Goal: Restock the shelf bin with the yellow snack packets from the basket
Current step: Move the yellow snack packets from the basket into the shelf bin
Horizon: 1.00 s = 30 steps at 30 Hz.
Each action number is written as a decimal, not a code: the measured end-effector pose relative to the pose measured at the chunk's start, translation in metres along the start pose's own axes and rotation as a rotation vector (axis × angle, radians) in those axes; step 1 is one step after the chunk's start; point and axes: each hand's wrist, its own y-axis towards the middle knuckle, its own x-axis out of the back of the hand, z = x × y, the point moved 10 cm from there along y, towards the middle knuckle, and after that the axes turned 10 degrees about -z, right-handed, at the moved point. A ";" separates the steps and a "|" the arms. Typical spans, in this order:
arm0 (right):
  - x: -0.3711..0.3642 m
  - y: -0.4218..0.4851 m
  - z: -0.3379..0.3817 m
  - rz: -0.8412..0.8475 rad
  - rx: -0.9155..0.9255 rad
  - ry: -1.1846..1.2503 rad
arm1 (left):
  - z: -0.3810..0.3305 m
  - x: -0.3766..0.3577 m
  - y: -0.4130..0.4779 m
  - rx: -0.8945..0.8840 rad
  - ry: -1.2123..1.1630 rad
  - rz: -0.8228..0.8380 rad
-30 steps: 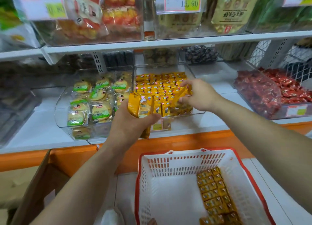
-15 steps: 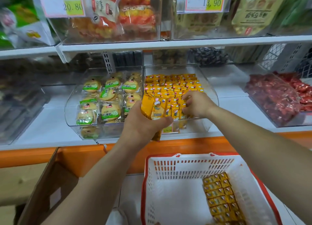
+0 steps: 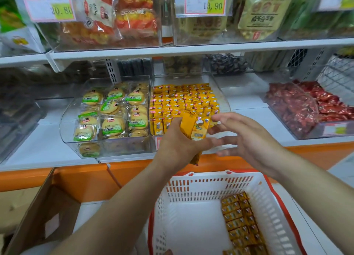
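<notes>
Setting: shop shelving is seen, with a white shelf (image 3: 47, 140) edged by an orange band (image 3: 86, 178) and an upper shelf (image 3: 172, 49) loaded with bagged snacks.
Shelf bin: a clear shelf bin (image 3: 223, 97) is set on the white shelf at the middle of the view. It is filled with rows of yellow snack packets (image 3: 182, 99), stood upright and packed tightly.
Left hand: the left hand (image 3: 178, 143) is raised before the bin's front wall. Its fingers and thumb are curled round a held bundle (image 3: 193, 126) of the same yellow packets.
Right hand: the right hand (image 3: 247, 140) is held wide, with fingers (image 3: 224, 118) spread and nothing gripped. The fingertips are just beside the bundle, and contact cannot be judged through the blur.
Basket: a white basket (image 3: 191, 189) with a red rim is placed below the hands, in front of the shelf. The basket packets (image 3: 241, 222) are laid in rows along its right side.
Left neighbour: a biscuit bin (image 3: 66, 120) is set against the shelf bin's left side and filled with round biscuits (image 3: 113, 124) in green-labelled wrappers.
Right neighbour: red-wrapped sweets (image 3: 298, 109) are kept in another clear bin, well apart to the right.
Price tags: 20.80 is read on the left tag (image 3: 49, 6) and 13.90 on the middle tag (image 3: 206, 2), both fixed to upper bins.
Lower left: a cardboard box (image 3: 47, 212) is seen beneath the orange band.
</notes>
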 end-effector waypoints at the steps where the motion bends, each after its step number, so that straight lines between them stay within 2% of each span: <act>1: 0.002 0.000 -0.001 -0.008 -0.007 -0.041 | -0.002 -0.007 -0.002 -0.008 0.016 0.009; 5: 0.008 0.004 -0.004 -0.005 -0.036 -0.124 | -0.004 -0.027 -0.008 0.004 0.033 0.045; 12: 0.036 0.016 -0.010 -0.050 -0.117 0.077 | 0.007 -0.045 -0.012 0.193 -0.200 0.155; 17: 0.051 0.021 -0.011 -0.100 -0.161 0.229 | 0.020 -0.028 -0.001 0.284 -0.282 0.002; 21: 0.044 0.019 -0.014 -0.049 -0.148 0.308 | 0.023 -0.017 0.002 0.293 -0.318 -0.079; 26: 0.013 0.012 -0.028 0.088 -0.082 0.032 | 0.019 -0.021 0.000 0.229 -0.311 -0.072; 30: 0.007 0.011 -0.026 0.122 -0.017 -0.111 | 0.026 -0.013 0.005 0.214 -0.256 -0.071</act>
